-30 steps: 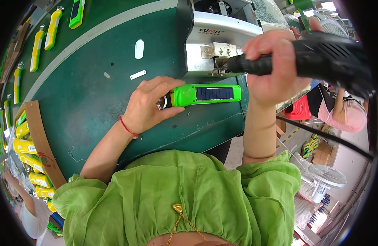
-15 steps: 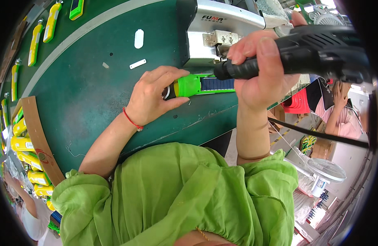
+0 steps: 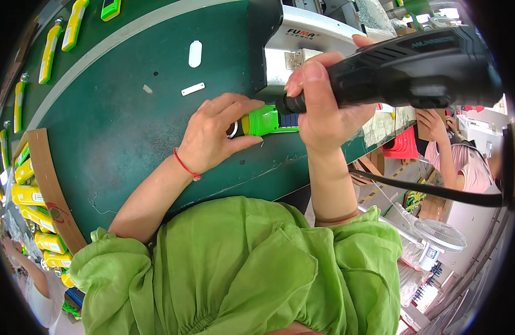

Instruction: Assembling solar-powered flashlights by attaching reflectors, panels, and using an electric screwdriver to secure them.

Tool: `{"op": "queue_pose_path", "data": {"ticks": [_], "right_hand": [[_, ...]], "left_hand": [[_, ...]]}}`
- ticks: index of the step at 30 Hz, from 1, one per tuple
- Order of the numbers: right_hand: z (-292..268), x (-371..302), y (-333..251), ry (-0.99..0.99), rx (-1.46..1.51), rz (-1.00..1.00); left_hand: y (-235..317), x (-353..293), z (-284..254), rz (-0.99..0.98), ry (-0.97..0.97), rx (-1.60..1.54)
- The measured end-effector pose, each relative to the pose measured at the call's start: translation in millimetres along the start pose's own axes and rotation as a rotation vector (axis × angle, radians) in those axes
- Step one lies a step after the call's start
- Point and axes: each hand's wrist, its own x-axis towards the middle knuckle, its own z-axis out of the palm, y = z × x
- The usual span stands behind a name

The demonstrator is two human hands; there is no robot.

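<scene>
On the green tabletop lies a green and yellow flashlight (image 3: 262, 121) with a dark solar panel (image 3: 288, 121) on its upper side. My left hand (image 3: 215, 128) grips its black and yellow head end between thumb and fingers. In my right hand (image 3: 327, 114) is a black electric screwdriver (image 3: 402, 72), lying nearly level above the flashlight. Its nose points left and sits over the edge between the green collar and the panel. Whether the bit touches the flashlight is hidden. My right hand and the tool cover the flashlight's far right part.
A silver machine (image 3: 319, 33) stands beyond the flashlight. Two small white plates (image 3: 195, 54) lie on the table. Several yellow and green flashlights (image 3: 28, 195) are behind a cardboard strip (image 3: 53, 190) at left. A co-worker (image 3: 464, 162) and a white fan (image 3: 439, 237) are at right.
My right hand has moved left with the screwdriver, its nose shifting toward the flashlight's green collar. My left hand keeps its hold. The whole view has shifted slightly.
</scene>
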Motion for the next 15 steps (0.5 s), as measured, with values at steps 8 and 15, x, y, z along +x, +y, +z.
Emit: {"op": "queue_pose_path", "data": {"ticks": [8,15], "right_hand": [[8.6,-1.7,-9.0,0.072,0.019,0.065],[6.0,-11.3,-6.1,0.000,-0.150,-0.035]], "left_hand": [[-1.1,-0.6,-0.7,0.047,0.012,0.064],[-0.6,-4.6,2.3,0.037,0.012,0.072]]}}
